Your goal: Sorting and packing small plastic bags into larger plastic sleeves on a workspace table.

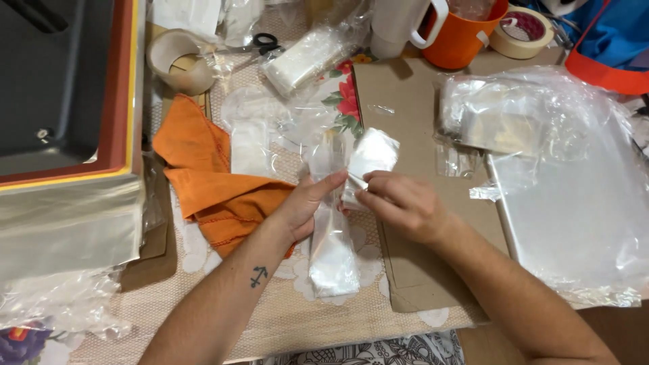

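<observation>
Filling the left edge of the frame, a dark tray (61, 88) with a red and yellow rim is cut off at the top and side, its lower part covered by clear film. On the right, a heap of clear plastic sheeting (561, 182) hides most of a flat pale board beneath it; what else lies inside is hard to make out. Brown cardboard (419, 122) lies on the counter (291, 318) at centre, partly under the right forearm. One orange cloth (209, 182) sits crumpled left of centre. At the top edge, one orange mug (460, 40) is cut off, with two tape rolls: one (179, 61) upper left, one (520, 30) upper right. One pair of scissors (260, 44) is half buried in wrappers.

Both forearms reach up from the bottom edge. The left hand (304, 206) pinches a long clear plastic bag (332, 250) at mid-frame, thumb pressed over its upper part. The right hand (399, 203), fingers curled together, nips a small shiny clear packet (372, 154) at the bag's mouth. Each grip is closed on plastic.
</observation>
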